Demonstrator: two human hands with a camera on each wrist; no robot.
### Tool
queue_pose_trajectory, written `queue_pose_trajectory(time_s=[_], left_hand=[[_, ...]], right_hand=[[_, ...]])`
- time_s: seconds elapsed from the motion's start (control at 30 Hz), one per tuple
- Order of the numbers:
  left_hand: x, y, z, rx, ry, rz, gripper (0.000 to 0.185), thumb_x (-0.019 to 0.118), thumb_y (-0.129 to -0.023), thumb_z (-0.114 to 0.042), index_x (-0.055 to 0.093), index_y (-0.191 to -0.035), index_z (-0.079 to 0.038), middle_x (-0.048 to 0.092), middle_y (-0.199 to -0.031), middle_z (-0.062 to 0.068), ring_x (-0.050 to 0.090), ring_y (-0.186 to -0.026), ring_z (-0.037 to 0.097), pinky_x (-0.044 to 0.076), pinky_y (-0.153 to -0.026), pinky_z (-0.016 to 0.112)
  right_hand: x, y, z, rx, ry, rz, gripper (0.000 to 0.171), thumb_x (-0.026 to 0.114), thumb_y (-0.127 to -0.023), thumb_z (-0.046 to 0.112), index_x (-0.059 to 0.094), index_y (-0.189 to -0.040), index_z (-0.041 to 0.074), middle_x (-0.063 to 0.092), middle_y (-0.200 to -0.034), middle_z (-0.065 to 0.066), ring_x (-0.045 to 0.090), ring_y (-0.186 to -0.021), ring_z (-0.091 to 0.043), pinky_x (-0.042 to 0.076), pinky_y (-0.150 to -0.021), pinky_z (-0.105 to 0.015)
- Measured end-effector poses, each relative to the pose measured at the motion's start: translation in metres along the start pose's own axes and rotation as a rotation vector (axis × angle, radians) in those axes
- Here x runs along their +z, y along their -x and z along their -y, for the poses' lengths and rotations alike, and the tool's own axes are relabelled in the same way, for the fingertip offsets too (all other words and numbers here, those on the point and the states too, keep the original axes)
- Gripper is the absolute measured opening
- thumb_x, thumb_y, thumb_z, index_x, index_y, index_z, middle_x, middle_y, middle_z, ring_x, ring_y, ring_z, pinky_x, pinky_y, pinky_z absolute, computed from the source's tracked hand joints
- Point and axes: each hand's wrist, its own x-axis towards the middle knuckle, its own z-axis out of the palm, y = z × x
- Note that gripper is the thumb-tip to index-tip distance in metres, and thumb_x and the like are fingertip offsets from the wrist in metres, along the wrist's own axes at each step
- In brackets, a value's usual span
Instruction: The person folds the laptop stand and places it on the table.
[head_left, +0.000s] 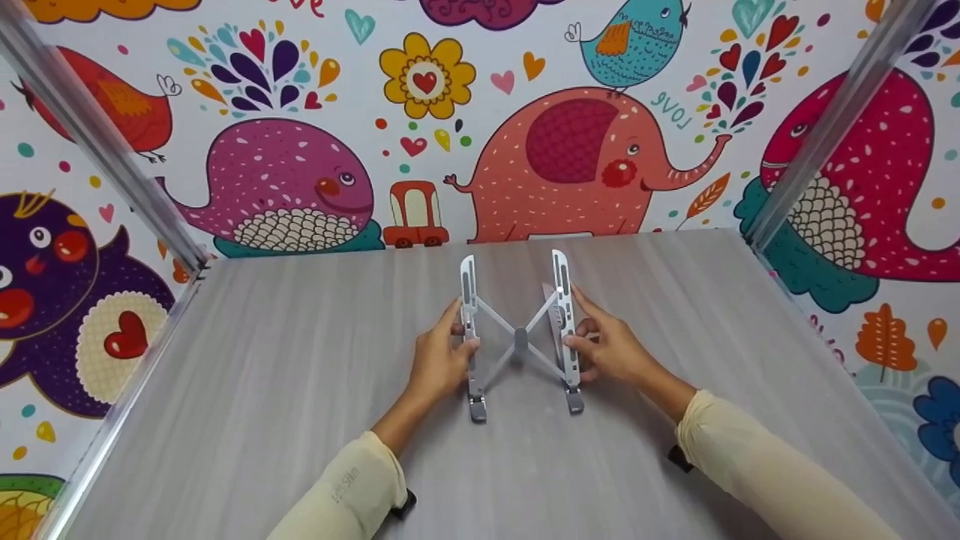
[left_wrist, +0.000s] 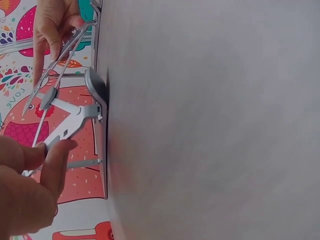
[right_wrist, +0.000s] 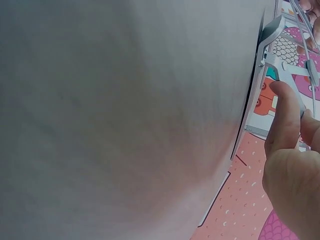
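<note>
The left hand (head_left: 439, 360) is clamped on the left rail of a folding stand (head_left: 519, 339), and the right hand (head_left: 609, 346) on the right rail. Light, rigid metal is judged, loose at the crossed struts, so the rails are best held mid-length. Silver and X-braced, it stands mid-tabletop (head_left: 262, 390).

Folding stand (head_left: 520, 341) on the worktop (head_left: 262, 390), about midway across and nearer the far edge. Left hand (head_left: 442, 360) touching the stand's left rail, right hand (head_left: 607, 349) touching its right rail. Wall (head_left: 300, 112) behind the stand, past the worktop's far edge. Metal posts (head_left: 97, 142) well left and right of the stand.
</note>
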Motion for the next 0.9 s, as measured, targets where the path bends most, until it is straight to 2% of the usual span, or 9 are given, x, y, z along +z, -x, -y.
queue_pose_trajectory(time_s=[0.23, 0.47, 0.63, 0.9], left_hand=[[0.0019, -0.0018, -0.0006, 0.001, -0.047, 0.007, 0.073, 0.069, -0.097, -0.009, 0.035, -0.16, -0.021, 0.07, -0.119, 0.014, 0.069, -0.096, 0.025, 0.061, -0.085, 0.042], [0.004, -0.0019, -0.0028, -0.043, -0.046, 0.024, 0.073, 0.068, -0.098, -0.012, 0.033, -0.161, -0.023, 0.068, -0.12, 0.011, 0.067, -0.092, 0.022, 0.06, -0.084, 0.038], [0.0049, -0.0014, -0.0039, -0.041, -0.061, 0.015, 0.073, 0.068, -0.098, -0.012, 0.034, -0.161, -0.022, 0.068, -0.117, 0.01, 0.064, -0.09, 0.019, 0.058, -0.081, 0.035], [0.0065, 0.0, -0.0031, -0.021, -0.063, 0.002, 0.072, 0.068, -0.097, -0.01, 0.034, -0.16, -0.018, 0.068, -0.116, 0.01, 0.064, -0.098, 0.02, 0.058, -0.084, 0.036]], right_hand=[[0.0005, -0.0002, 0.0008, -0.021, -0.028, -0.001, 0.094, 0.072, -0.094, 0.01, 0.021, -0.156, 0.057, 0.058, -0.099, -0.017, 0.066, -0.087, -0.028, 0.061, -0.057, -0.048], [0.0013, -0.0001, 0.0, -0.031, -0.046, -0.002, 0.093, 0.071, -0.095, 0.007, 0.02, -0.157, 0.055, 0.056, -0.097, -0.016, 0.066, -0.085, -0.028, 0.06, -0.056, -0.05], [0.0028, -0.0007, -0.0001, -0.03, -0.034, 0.001, 0.093, 0.07, -0.095, 0.007, 0.019, -0.159, 0.051, 0.058, -0.097, -0.017, 0.067, -0.084, -0.029, 0.061, -0.056, -0.049], [0.0069, -0.0017, 0.0006, -0.011, -0.007, 0.01, 0.095, 0.072, -0.095, 0.011, 0.017, -0.156, 0.058, 0.057, -0.101, -0.018, 0.067, -0.086, -0.029, 0.061, -0.058, -0.047]])
